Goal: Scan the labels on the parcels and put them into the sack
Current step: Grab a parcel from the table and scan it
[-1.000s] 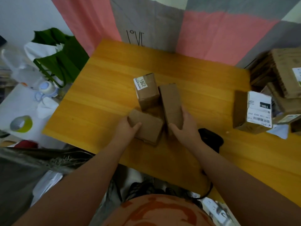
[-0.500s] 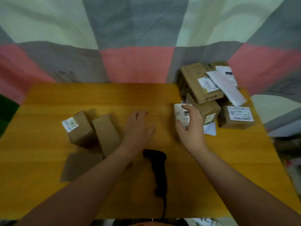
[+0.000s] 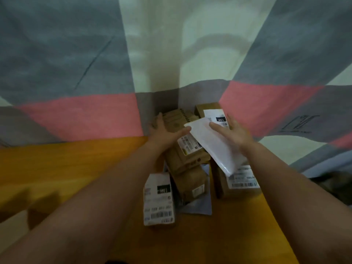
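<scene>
White mailer [image 3: 215,149], long axis far-left to near-right, between left hand [image 3: 163,134] and right hand [image 3: 235,134], fingers apart.

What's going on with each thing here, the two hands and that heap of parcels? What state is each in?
White mailer: lying slanted atop the pile, not gripped.
Left hand: open, fingers straight, stretched toward the mailer's corner.
Right hand: open, fingers spread over the mailer.
Top cardboard box: stacked, label up, partly under the mailer.
Front small box: on the table, barcode label up.
</scene>
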{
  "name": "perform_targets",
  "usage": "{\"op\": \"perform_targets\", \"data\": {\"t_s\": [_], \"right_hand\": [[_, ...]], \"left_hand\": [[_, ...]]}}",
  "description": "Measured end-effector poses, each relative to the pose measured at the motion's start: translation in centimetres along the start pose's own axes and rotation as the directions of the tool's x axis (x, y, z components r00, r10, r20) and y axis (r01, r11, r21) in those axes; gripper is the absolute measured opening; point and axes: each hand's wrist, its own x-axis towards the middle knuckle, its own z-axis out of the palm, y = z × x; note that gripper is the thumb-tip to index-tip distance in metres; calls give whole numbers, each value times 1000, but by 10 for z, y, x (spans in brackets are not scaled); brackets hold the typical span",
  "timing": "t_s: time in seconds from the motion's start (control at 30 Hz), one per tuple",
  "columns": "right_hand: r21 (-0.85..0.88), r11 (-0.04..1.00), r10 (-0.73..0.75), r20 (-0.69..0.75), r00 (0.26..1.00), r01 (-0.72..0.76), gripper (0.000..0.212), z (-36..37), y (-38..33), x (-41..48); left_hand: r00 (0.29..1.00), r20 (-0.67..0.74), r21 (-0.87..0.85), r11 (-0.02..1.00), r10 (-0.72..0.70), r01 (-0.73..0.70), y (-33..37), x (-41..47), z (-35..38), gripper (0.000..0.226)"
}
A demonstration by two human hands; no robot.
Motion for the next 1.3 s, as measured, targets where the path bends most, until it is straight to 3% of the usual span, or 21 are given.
{"op": "perform_targets", "data": {"t_s": [0.23, 0.33, 0.57, 0.8, 0.97, 1.1, 1.2, 1.3], "right_hand": [[17, 1000, 23, 161, 987, -27, 88, 13, 12, 39], [41, 998, 32, 214, 976, -42, 93, 33, 8, 27], [38, 995, 81, 266, 960, -95, 104, 99, -11, -24], [107, 993, 13, 307, 952, -48, 95, 169, -44, -69], [48, 998, -53, 252, 966, 42, 84, 202, -61, -101], [37, 985, -171, 109, 979, 168, 58, 208, -83, -124], [70, 980, -190, 79, 979, 185, 55, 213, -100, -148], [98, 977, -202, 170, 965, 187, 56, 237, -105, -191]], "left_hand": [[993, -119, -351, 934, 20, -61, -22, 17, 8, 119], [979, -204, -388, 916, 23, -102, -35, -2, 0, 118], [970, -234, -418, 907, -63, -42, -86, -62, -54, 119], [939, -314, -463, 886, -137, -26, -113, -101, -84, 112], [889, -363, -568, 822, -279, 25, -126, -137, -123, 87], [889, -386, -469, 882, -246, 41, -143, -178, -164, 44], [863, -450, -320, 943, -232, 87, -160, -209, -197, 38], [834, -504, -178, 972, -224, 154, -183, -240, -215, 36]]}}
